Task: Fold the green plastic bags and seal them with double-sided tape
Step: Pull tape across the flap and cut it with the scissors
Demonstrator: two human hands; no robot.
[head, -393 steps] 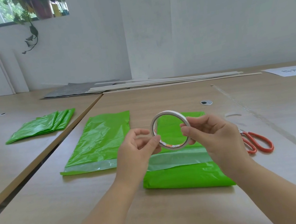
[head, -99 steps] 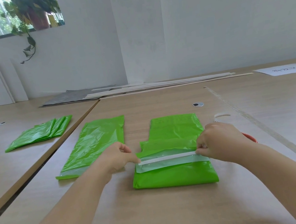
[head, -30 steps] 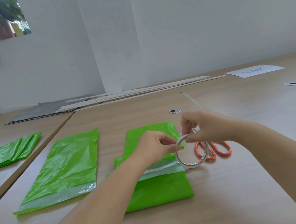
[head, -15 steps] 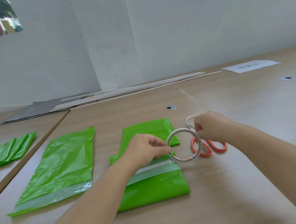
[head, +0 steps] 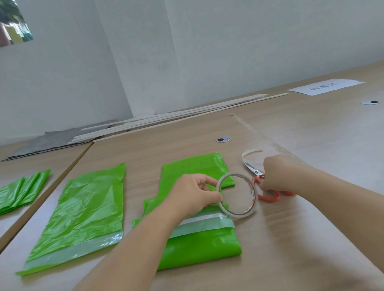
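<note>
A folded green bag (head: 202,247) lies in front of me with a clear strip and a white line of tape (head: 202,219) across it. My left hand (head: 193,194) holds the tape roll (head: 236,195) upright at the bag's right edge, the tape still joined to the strip. My right hand (head: 278,173) rests on the orange-handled scissors (head: 265,189) just right of the roll, fingers at the handles. A second green bag (head: 81,218) lies flat to the left.
A stack of folded green bags (head: 8,197) sits on the left table, across a gap. A curled tape backing strip (head: 250,155) lies behind the scissors. Long slats and a grey sheet (head: 132,127) lie by the wall, a white paper (head: 325,86) at far right.
My right hand let go of the tape roll and dropped onto the scissors' handles. My left hand keeps the roll at the bag's right edge.
</note>
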